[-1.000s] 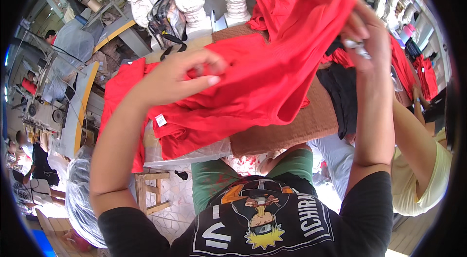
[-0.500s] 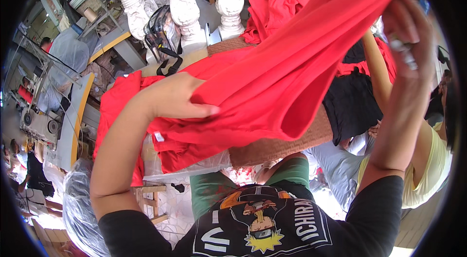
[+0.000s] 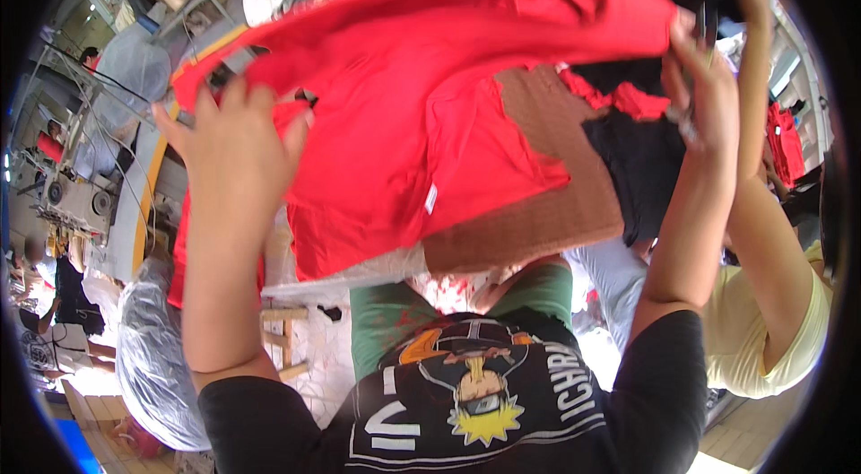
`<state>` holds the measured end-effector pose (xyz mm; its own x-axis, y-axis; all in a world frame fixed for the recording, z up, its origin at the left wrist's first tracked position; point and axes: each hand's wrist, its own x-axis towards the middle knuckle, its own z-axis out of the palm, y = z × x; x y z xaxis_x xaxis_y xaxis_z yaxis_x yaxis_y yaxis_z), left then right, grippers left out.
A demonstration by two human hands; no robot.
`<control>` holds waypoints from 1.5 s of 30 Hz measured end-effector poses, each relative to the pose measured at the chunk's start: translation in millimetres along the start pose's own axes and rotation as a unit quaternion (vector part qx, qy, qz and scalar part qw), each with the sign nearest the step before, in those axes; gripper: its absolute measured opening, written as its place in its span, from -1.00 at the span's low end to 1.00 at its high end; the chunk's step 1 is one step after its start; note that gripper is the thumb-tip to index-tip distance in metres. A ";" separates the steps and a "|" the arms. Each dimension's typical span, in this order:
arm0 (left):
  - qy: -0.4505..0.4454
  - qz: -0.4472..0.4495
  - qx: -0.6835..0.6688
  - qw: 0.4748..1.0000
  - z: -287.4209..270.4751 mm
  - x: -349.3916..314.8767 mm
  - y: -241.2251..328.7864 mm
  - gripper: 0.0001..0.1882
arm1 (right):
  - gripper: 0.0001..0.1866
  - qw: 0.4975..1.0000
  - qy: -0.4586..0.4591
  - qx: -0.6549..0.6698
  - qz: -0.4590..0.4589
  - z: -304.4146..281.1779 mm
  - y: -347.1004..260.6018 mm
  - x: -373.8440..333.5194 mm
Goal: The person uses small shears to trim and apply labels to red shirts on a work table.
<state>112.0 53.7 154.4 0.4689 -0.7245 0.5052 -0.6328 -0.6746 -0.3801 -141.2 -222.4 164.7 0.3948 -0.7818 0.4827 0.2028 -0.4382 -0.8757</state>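
1. Red cloth (image 3: 377, 115), seemingly one piece: the near part lies over and left of the brown mat (image 3: 538, 236); the far part is raised above it, blurred.
2. Right hand (image 3: 704, 84), beyond the mat's right side, pinches the cloth's end.
3. Left hand (image 3: 235, 138), left of the mat: fingers spread; contact unclear.
4. Apparently partly opened out; the raised part is not yet flat.

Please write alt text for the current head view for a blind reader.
A person's right hand grips one end of raised red cloth above brown matting, the left hand open near its other end. Black fabric lies at right, by a co-worker in pale yellow.
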 end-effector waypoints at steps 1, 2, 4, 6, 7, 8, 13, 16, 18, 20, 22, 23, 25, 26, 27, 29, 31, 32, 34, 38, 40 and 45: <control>-0.050 0.013 -0.036 0.998 5.2 -25.7 7.3 -0.56 | -0.76 0.996 -0.030 -0.071 0.044 -20.9 22.7 -17.3; -0.088 0.080 -0.113 0.986 11.9 -50.3 9.6 -0.55 | -0.76 0.991 -0.079 -0.090 0.066 -35.0 41.8 -33.5; -0.227 0.167 -0.269 0.921 14.6 -73.7 16.6 -0.57 | -0.78 0.967 -0.145 -0.168 0.128 -64.0 78.9 -54.6; -0.387 0.192 -0.440 0.787 11.3 -73.9 22.8 -0.58 | -0.79 0.932 -0.150 -0.300 0.141 -69.2 79.6 -59.9; -0.350 0.174 -0.485 0.783 19.3 -76.9 30.3 -0.59 | -0.80 0.942 -0.128 -0.274 0.142 -67.1 85.9 -63.8; -0.302 0.146 -0.522 0.784 26.2 -77.3 34.1 -0.60 | -0.81 0.947 -0.149 -0.246 0.144 -56.6 86.3 -66.9; -0.172 0.073 -0.538 0.822 72.9 -75.0 88.2 -0.69 | -0.79 0.919 -0.309 -0.231 0.078 -2.5 121.1 -101.0; -0.070 0.132 -0.465 0.873 112.1 -82.6 129.4 -0.68 | -0.73 0.878 -0.332 -0.342 0.041 16.3 144.7 -121.4; -0.066 0.070 -0.419 0.903 135.3 -88.2 146.2 -0.68 | -0.74 0.841 -0.344 -0.415 0.048 20.1 160.6 -129.7; -0.096 0.042 -0.443 0.891 140.2 -86.5 149.4 -0.68 | -0.75 0.842 -0.349 -0.408 0.050 9.1 162.0 -123.5; -0.160 0.050 -0.536 0.827 137.6 -87.1 138.3 -0.68 | -0.76 0.857 -0.326 -0.400 0.024 -1.6 153.3 -117.5; -0.147 0.052 -0.536 0.830 135.7 -86.6 133.8 -0.69 | -0.76 0.857 -0.312 -0.411 0.015 -9.6 150.9 -114.7; -0.116 0.052 -0.534 0.836 133.4 -87.2 119.3 -0.70 | -0.75 0.841 -0.317 -0.437 0.037 -20.6 156.9 -111.7; -0.085 0.017 -0.556 0.827 140.1 -87.7 107.9 -0.73 | -0.74 0.833 -0.322 -0.448 0.042 -21.9 157.3 -110.6; -0.087 -0.028 -0.560 0.823 142.8 -86.7 96.8 -0.73 | -0.73 0.824 -0.328 -0.459 0.046 -21.6 157.0 -110.6; -0.093 -0.121 -0.556 0.817 144.9 -86.2 72.9 -0.72 | -0.70 0.837 -0.322 -0.439 0.040 -13.0 156.1 -113.8; -0.118 -0.143 -0.515 0.837 154.9 -96.6 51.9 -0.60 | -0.65 0.873 -0.298 -0.385 0.021 0.7 149.0 -116.1; -0.153 -0.155 -0.484 0.848 155.7 -102.1 44.9 -0.58 | -0.61 0.882 -0.283 -0.377 0.003 8.3 151.7 -118.0; -0.251 -0.166 -0.403 0.864 153.7 -109.1 36.7 -0.48 | -0.61 0.890 -0.284 -0.357 0.018 33.3 155.8 -125.2; -0.291 -0.122 -0.439 0.841 146.1 -132.5 38.1 -0.51 | -0.70 0.889 -0.273 -0.368 -0.008 59.3 185.5 -127.2; -0.222 -0.149 -0.537 0.800 131.9 -126.0 44.0 -0.61 | -0.77 0.909 -0.219 -0.354 -0.019 57.8 186.2 -122.9; -0.124 -0.197 -0.793 0.563 97.2 -114.3 65.1 -0.86 | -0.78 0.953 -0.129 -0.272 0.031 44.9 139.1 -99.1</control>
<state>77.1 78.9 -3.3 0.7129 -0.6928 0.1086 -0.1110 0.0414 0.9930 -111.9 -186.0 -5.6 0.6121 -0.7091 0.3500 -0.2952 -0.6156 -0.7307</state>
